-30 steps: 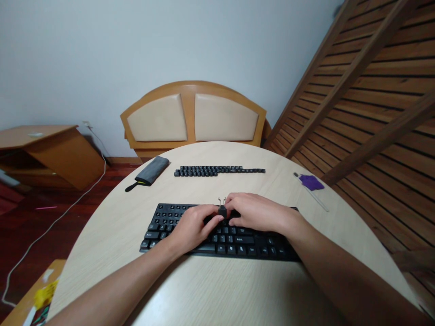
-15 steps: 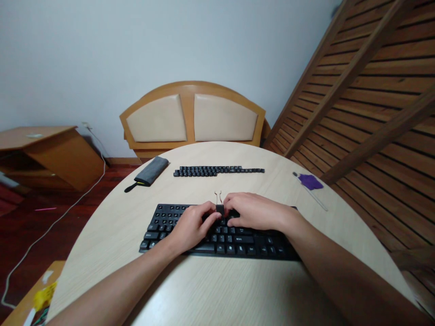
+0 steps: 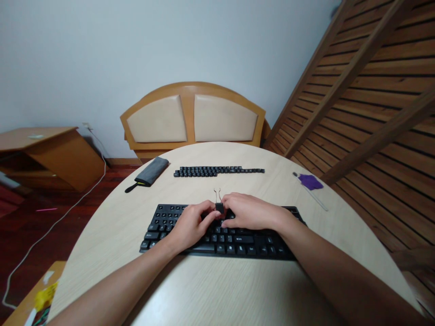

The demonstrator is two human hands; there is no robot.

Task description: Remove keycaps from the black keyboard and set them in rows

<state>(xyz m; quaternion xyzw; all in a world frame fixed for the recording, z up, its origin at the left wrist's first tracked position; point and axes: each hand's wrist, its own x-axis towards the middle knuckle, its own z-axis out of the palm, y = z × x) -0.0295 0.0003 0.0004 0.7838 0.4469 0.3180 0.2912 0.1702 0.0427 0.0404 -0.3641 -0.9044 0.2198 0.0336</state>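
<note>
A black keyboard (image 3: 217, 248) lies across the near half of the round table, with several key sockets bare at its upper left. Over its middle, a black binder clip (image 3: 219, 208) stands with its two wire handles pointing up. My left hand (image 3: 194, 222) pinches the clip from the left between thumb and forefinger. From the right, my right hand (image 3: 249, 212) has curled fingers against the clip, its thumb low over the keys. The keys under both hands are hidden. Beyond the keyboard, removed keycaps (image 3: 200, 171) sit in tidy rows.
A grey pouch (image 3: 151, 172) lies at the table's far left. On the right are a purple cloth (image 3: 311, 181) and a thin brush (image 3: 314, 197). A slatted wooden screen (image 3: 370, 104) leans in close on the right; a headboard (image 3: 190, 115) stands behind the table.
My right hand has shifted slightly left, its thumb moving closer to the clip. The clip has moved a touch left and up. The left hand stays nearly still.
</note>
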